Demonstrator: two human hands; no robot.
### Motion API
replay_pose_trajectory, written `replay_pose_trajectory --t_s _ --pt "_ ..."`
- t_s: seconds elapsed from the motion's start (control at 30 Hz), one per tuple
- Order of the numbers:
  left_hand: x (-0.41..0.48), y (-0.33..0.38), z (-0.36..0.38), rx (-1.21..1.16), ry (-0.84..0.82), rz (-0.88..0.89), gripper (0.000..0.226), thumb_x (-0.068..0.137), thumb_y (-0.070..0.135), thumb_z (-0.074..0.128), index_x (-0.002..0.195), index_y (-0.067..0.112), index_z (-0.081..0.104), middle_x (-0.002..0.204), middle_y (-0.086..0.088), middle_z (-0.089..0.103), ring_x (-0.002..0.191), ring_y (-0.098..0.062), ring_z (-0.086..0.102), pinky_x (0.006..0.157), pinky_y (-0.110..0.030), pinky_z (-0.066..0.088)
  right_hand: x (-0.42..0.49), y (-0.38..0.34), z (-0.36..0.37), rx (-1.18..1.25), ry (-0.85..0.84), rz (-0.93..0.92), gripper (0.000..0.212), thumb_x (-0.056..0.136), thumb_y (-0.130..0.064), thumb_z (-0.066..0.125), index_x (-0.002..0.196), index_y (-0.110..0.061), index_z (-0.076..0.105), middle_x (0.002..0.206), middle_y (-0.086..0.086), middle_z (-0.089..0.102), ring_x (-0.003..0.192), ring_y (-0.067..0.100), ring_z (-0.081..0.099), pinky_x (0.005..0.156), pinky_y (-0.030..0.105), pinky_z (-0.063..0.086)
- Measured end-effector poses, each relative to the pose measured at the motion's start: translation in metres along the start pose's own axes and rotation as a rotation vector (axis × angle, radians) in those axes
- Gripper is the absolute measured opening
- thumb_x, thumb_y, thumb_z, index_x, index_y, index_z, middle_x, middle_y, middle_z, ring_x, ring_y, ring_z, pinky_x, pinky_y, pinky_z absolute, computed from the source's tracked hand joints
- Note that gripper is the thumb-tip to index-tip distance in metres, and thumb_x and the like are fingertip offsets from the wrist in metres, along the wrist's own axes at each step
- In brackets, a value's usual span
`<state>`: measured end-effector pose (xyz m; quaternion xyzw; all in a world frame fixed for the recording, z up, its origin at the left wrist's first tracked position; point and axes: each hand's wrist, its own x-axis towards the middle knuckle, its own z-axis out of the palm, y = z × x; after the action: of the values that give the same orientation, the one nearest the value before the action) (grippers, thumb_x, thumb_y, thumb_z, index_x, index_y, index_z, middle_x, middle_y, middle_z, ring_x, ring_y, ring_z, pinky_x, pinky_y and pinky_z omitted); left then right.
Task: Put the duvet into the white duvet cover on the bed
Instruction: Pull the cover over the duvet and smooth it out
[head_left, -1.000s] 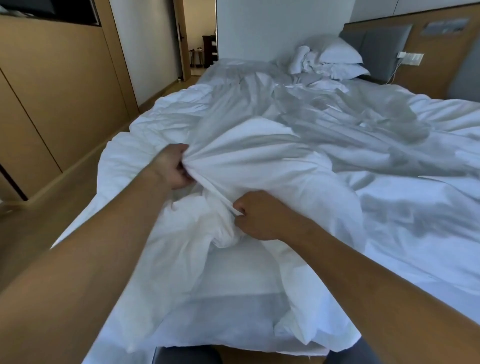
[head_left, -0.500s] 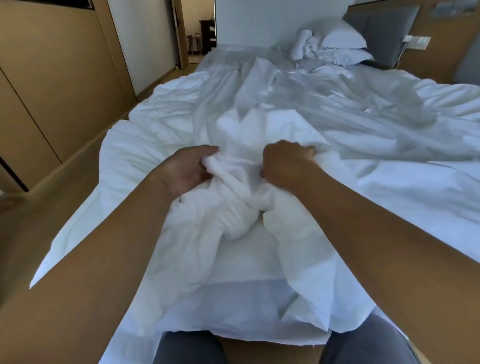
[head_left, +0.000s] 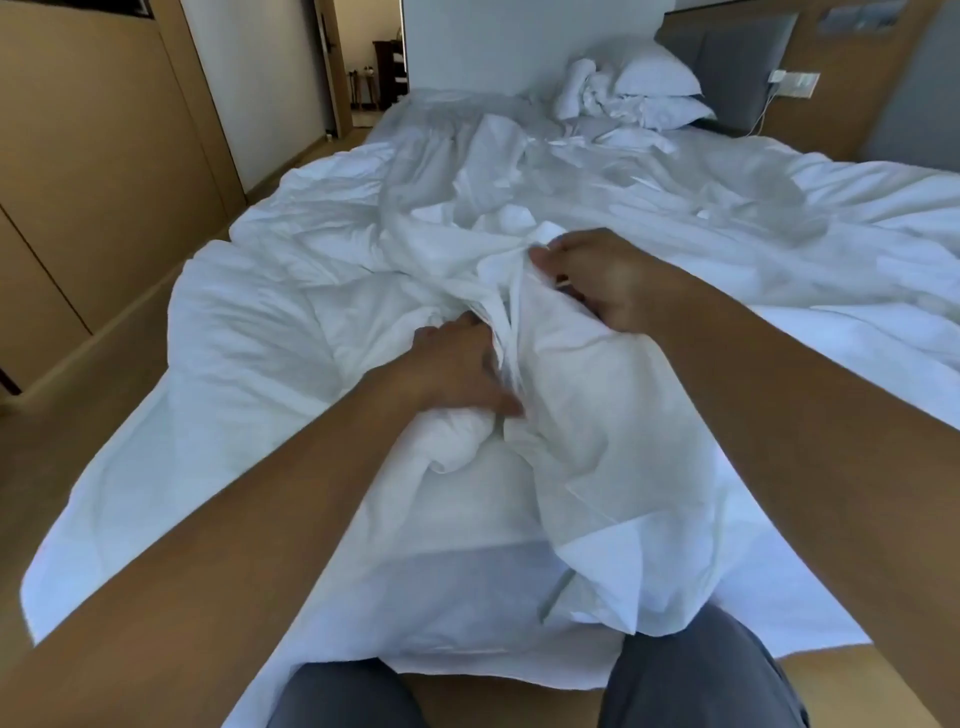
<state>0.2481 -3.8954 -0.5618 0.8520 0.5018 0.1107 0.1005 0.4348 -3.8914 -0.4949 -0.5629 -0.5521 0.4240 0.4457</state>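
At 6 o'clock the duvet cover (head_left: 613, 467) drapes over the foot of the bed (head_left: 130, 493). Just beyond, the left hand (head_left: 462, 364) grips a bunch of the duvet (head_left: 291, 322), probably to feed it inside. At 1 o'clock the right hand (head_left: 597, 280) pinches the cover's edge up, apparently to hold its mouth open. The pillows (head_left: 657, 78) lie far off at 12.

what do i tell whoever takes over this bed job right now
Left hand: grip on a bunched corner of the duvet at the near end of the bed, fingers tucked into the folds.
Right hand: pinches an edge of the duvet cover, just beyond the left hand.
Done: the cover lies crumpled across the bed, with a duvet corner at its opening.
Left: most of the duvet looks not yet inside. Feed it in, then spread and smooth.
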Motion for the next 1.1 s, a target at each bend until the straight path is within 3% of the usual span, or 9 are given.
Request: replay_pose_trajectory --t_s 0.07,0.17,0.23,0.33,0.47,0.63,0.73,0.9,1.1 --pt "0.01 0.01 0.013 0.083 0.025 -0.057 0.085 0.062 0.058 0.087 0.131 0.021 0.054 0.129 -0.003 0.06 0.111 -0.026 0.061 0.095 -0.04 0.048 0.0 -0.004 -0.022 -0.022 0.201 -0.102 0.023 0.092 -0.032 0.071 0.077 -0.015 0.066 0.082 0.007 0.071 0.07 0.019 0.067 0.062 0.026 0.051" --pt "0.016 0.014 0.024 0.146 0.054 -0.121 0.032 0.077 0.032 0.08 0.096 0.014 0.062 0.098 -0.005 0.068 0.076 -0.019 0.063 0.07 -0.031 0.047 0.008 0.02 -0.067 -0.914 0.478 0.075 0.037 0.091 -0.048 0.061 0.109 -0.016 0.064 0.121 0.014 0.065 0.116 0.036 0.06 0.094 0.041 0.044" --pt "0.016 0.011 0.025 0.147 0.05 -0.119 0.018 0.08 0.015 0.075 0.091 0.009 0.062 0.085 -0.003 0.063 0.072 -0.02 0.064 0.062 -0.028 0.048 0.001 0.059 -0.082 -1.175 0.258 0.28 0.043 0.096 -0.037 0.057 0.129 -0.009 0.055 0.135 0.021 0.056 0.127 0.04 0.052 0.105 0.048 0.041" --pt "0.013 -0.004 0.018 0.122 0.005 -0.14 0.019 0.078 0.007 0.075 0.083 0.009 0.056 0.073 -0.003 0.057 0.05 -0.014 0.055 0.04 -0.021 0.04 -0.013 0.117 -0.084 -1.287 0.119 0.227 0.025 0.1 -0.023 0.047 0.122 -0.011 0.049 0.126 0.018 0.059 0.118 0.038 0.058 0.088 0.044 0.044" --pt "-0.017 -0.059 -0.01 0.191 -0.022 -0.171 0.014 0.083 0.005 0.067 0.09 0.007 0.055 0.095 -0.008 0.061 0.079 -0.026 0.061 0.066 -0.031 0.042 -0.006 0.129 -0.105 -1.197 0.33 0.066 0.039 0.098 -0.053 0.046 0.103 -0.015 0.048 0.105 0.022 0.062 0.1 0.043 0.062 0.072 0.042 0.039" --pt "-0.062 -0.11 -0.028 0.309 0.036 -0.168 0.058 0.078 0.009 0.076 0.133 0.011 0.059 0.121 -0.018 0.066 0.109 -0.04 0.061 0.09 -0.041 0.049 0.011 0.129 -0.152 -1.201 0.463 0.144 0.055 0.093 -0.063 0.05 0.108 -0.011 0.056 0.105 0.026 0.064 0.099 0.042 0.062 0.075 0.043 0.04" --pt "-0.055 -0.101 -0.022 0.382 0.012 -0.137 0.059 0.078 0.011 0.075 0.134 0.012 0.056 0.123 -0.015 0.063 0.111 -0.037 0.06 0.09 -0.042 0.048 0.019 0.114 -0.134 -1.227 0.426 0.189 0.047 0.093 -0.049 0.057 0.119 -0.01 0.053 0.116 0.022 0.06 0.107 0.04 0.059 0.082 0.044 0.042" --pt "-0.046 -0.095 -0.016 0.377 0.086 -0.057 0.044 0.077 0.008 0.069 0.12 0.009 0.06 0.112 -0.015 0.06 0.106 -0.039 0.056 0.078 -0.041 0.039 -0.003 0.105 -0.065 -1.296 0.536 -0.322 0.044 0.101 -0.048 0.039 0.122 -0.011 0.053 0.11 0.023 0.058 0.099 0.044 0.058 0.083 0.052 0.044" --pt "-0.053 -0.098 -0.024 0.173 0.045 -0.138 0.067 0.092 0.008 0.057 0.153 0.032 0.04 0.131 -0.012 0.064 0.115 -0.036 0.059 0.094 -0.047 0.049 -0.007 0.136 -0.097 -1.298 0.389 -0.126 0.054 0.102 -0.058 0.028 0.103 -0.012 0.056 0.087 0.025 0.066 0.087 0.042 0.067 0.073 0.046 0.048"
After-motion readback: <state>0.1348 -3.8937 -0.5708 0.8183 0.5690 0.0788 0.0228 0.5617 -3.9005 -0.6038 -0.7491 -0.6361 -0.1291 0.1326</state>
